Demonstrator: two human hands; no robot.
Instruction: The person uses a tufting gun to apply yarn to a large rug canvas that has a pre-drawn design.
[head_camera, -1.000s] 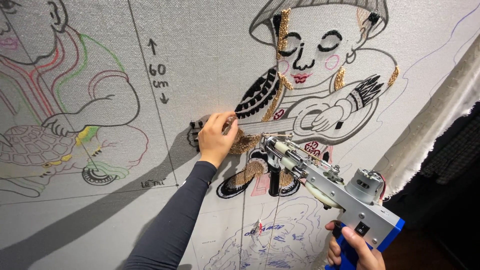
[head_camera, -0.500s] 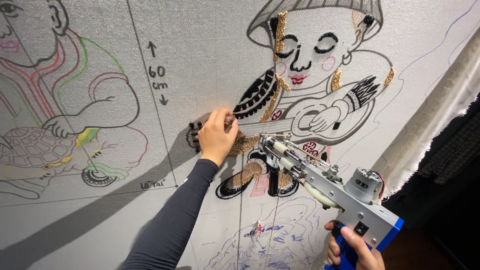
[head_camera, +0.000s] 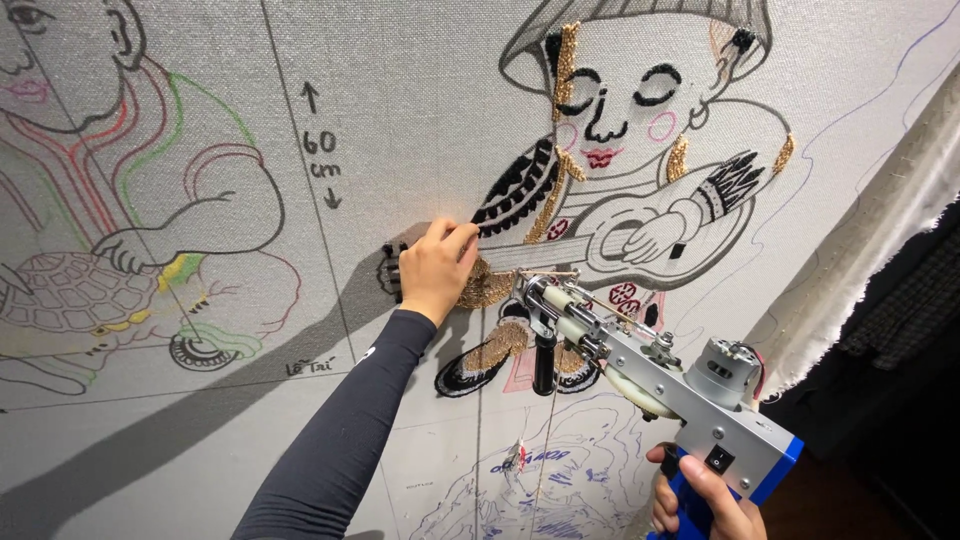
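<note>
Stretched grey backing cloth (head_camera: 420, 110) filled the view, drawn over with outlined figures and partly tufted in black and gold. Nearest the camera, the right hand (head_camera: 700, 500) was wrapped closed around the blue grip of the tufting gun (head_camera: 650, 375), at the lower right of the cloth. The gun's long axis ran diagonally, from the grip at lower right up to the needle end at upper left, which pointed at the cloth just below the guitar-playing figure (head_camera: 630, 150); whether the tip touched the cloth could not be told. A black front handle hung down from the gun's barrel. Left of the needle end, the left hand (head_camera: 435, 270), in a dark sleeve, rested on the cloth with fingers curled and pinched narrow beside a gold tufted patch (head_camera: 487, 287). Farther left lay a seated figure with a turtle (head_camera: 70, 295). Right of the gun, the cloth's frayed edge (head_camera: 860, 270) met dark open space.
</note>
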